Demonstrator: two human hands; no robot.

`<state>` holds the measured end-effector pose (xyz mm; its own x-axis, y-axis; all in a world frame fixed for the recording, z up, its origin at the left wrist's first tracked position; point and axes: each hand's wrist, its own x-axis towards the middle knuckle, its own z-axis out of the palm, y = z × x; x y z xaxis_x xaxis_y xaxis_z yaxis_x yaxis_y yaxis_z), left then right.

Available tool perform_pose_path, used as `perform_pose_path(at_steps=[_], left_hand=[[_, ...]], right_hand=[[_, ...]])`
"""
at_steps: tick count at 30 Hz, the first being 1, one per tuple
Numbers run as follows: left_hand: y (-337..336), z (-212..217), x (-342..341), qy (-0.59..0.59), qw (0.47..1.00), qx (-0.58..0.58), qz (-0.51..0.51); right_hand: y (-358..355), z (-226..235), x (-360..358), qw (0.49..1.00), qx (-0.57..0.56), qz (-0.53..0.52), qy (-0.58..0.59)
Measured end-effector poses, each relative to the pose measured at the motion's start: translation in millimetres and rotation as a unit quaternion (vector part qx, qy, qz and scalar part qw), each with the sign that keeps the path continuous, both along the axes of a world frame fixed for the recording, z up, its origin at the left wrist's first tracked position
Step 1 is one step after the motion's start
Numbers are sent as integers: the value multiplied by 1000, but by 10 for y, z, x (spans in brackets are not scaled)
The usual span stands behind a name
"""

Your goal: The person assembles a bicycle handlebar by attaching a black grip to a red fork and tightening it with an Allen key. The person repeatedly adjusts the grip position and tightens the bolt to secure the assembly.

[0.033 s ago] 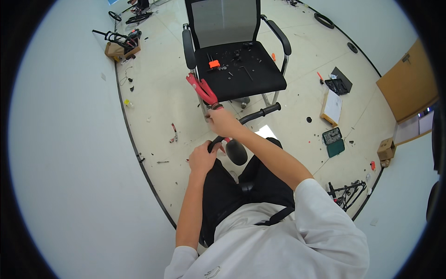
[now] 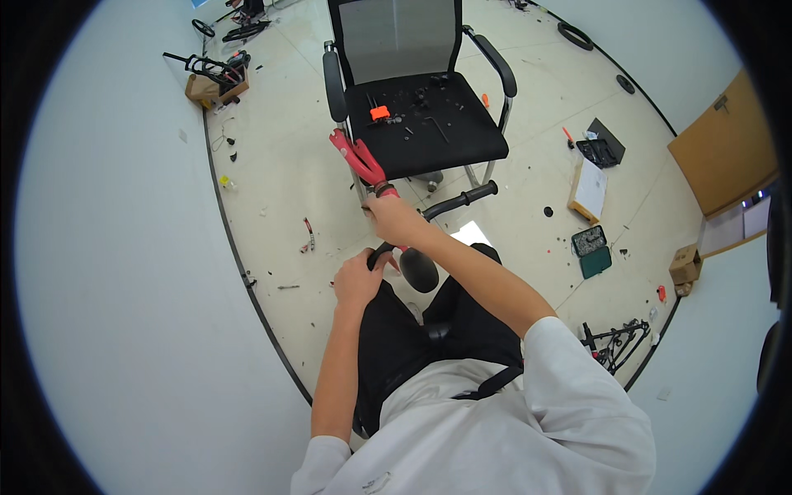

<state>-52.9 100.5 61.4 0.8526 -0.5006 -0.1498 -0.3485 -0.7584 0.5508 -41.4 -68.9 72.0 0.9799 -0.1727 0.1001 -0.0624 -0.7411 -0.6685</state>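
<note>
A small bicycle with a red fork (image 2: 360, 157), a black handlebar (image 2: 450, 205) and a black saddle (image 2: 418, 271) is upside neither plainly nor fully visible, as my arms cover much of it. The fork's two prongs point away from me, with no wheel between them. My left hand (image 2: 358, 279) is closed round the left end of the handlebar. My right hand (image 2: 396, 219) wraps the bicycle's red front part just behind the fork, its fingers partly hidden. The right handlebar grip sticks out free beyond my right hand.
A black chair (image 2: 429, 148) ahead carries an orange part (image 2: 379, 113), a hex key (image 2: 438, 129) and small hardware. On the right floor lie a white board (image 2: 589, 190), a green case (image 2: 596, 262) and a bike frame (image 2: 617, 342). A cardboard box (image 2: 235, 82) stands far left.
</note>
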Motion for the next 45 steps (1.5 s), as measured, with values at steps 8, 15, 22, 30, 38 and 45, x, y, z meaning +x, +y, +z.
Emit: perform_pose_path(at_steps=[8, 15, 22, 30, 38, 45], left_hand=[[-26, 35, 8, -3, 1000, 5, -1], [1, 47, 32, -1, 1000, -2, -6], [9, 84, -38, 7, 1000, 9, -12], [23, 67, -136, 1, 1000, -4, -17], [29, 63, -176, 1, 1000, 2, -19], [37, 59, -175, 2, 1000, 5, -22]], right_hand=[[-229, 104, 73, 984, 175, 12, 35], [-249, 175, 116, 974, 203, 53, 85], [-330, 207, 47, 974, 225, -18, 21], [-457, 180, 188, 955, 294, -23, 28], [-472, -116, 247, 962, 265, -25, 64], [-408, -74, 241, 976, 206, 19, 68]])
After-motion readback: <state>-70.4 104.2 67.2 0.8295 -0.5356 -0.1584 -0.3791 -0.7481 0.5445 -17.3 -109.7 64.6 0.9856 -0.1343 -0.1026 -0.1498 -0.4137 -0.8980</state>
